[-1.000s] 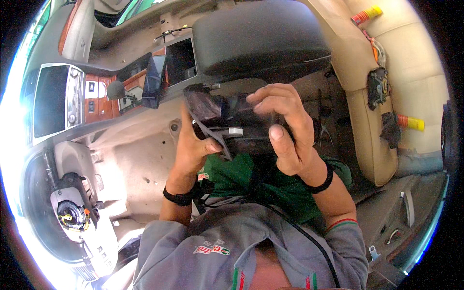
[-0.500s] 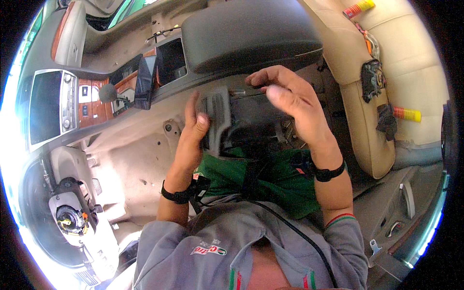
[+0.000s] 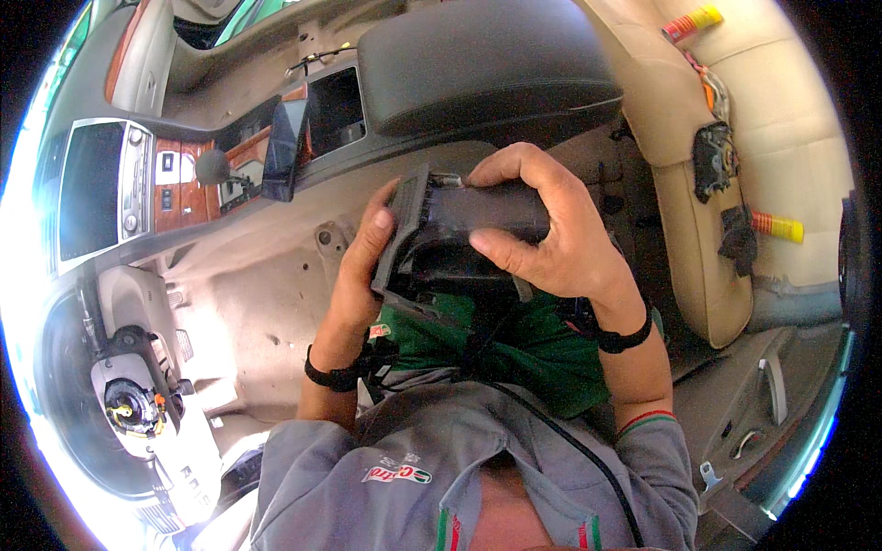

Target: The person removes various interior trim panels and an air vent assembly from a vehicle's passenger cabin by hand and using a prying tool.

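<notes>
Between my hands, above my lap, is a black plastic housing (image 3: 478, 213) with a wide rectangular flange (image 3: 404, 241) on its left side. My left hand (image 3: 363, 248) is pressed against the flange, thumb and fingers along its outer face. My right hand (image 3: 565, 225) curls over the housing's body from the right, fingers on the far side and thumb on the near side. A small metal clip (image 3: 446, 180) shows at the far end of the flange. The underside of the housing is hidden.
Beyond my hands stands the centre console with a dark padded armrest (image 3: 487, 64), a gear lever (image 3: 212, 168) and an upright dark screen (image 3: 286, 147). A steering column (image 3: 135, 404) without its wheel is at left. Spray cans (image 3: 777, 227) and a black part (image 3: 714, 163) lie on the beige seat.
My right hand has come down from above and closed round the housing. The housing has tilted, its flange now slanting, and my left hand has stayed against the flange.
</notes>
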`<control>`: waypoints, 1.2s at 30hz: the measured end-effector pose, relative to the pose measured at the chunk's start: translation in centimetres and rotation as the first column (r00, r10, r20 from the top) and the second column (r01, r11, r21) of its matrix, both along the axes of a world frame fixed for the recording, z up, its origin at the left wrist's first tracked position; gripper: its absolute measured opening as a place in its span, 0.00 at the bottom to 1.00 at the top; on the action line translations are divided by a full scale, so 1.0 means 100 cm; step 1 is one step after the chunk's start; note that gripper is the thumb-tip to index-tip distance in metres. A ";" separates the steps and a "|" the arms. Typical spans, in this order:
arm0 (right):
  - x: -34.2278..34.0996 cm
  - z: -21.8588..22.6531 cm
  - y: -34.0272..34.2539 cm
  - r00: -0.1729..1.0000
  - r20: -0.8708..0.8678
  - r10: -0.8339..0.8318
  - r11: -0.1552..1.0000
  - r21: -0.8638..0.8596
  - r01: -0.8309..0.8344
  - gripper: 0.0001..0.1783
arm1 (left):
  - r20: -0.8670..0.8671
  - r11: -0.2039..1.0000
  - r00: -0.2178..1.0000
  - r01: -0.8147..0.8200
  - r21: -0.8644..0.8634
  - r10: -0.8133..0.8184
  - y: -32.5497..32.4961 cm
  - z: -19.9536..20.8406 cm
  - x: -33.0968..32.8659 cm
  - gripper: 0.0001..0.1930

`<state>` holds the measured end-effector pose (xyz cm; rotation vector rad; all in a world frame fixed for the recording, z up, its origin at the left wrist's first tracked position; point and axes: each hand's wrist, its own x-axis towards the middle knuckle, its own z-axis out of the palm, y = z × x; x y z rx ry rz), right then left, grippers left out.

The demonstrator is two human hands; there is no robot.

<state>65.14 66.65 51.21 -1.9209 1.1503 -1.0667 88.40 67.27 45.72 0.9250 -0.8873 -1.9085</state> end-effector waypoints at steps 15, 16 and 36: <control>0.011 0.022 0.018 0.997 -0.050 -0.051 0.980 -0.194 0.040 0.19 | -0.127 0.989 0.983 0.121 -0.079 -0.131 -0.012 -0.012 -0.010 0.41; 0.012 0.022 0.018 0.998 -0.051 -0.043 0.976 -0.215 0.031 0.19 | -0.139 0.990 0.982 0.119 -0.077 -0.129 -0.012 -0.012 -0.011 0.42; 0.005 0.027 0.022 0.993 -0.085 0.086 0.958 -0.267 -0.106 0.22 | -0.012 0.972 0.991 0.127 -0.199 -0.132 -0.009 -0.010 -0.010 0.50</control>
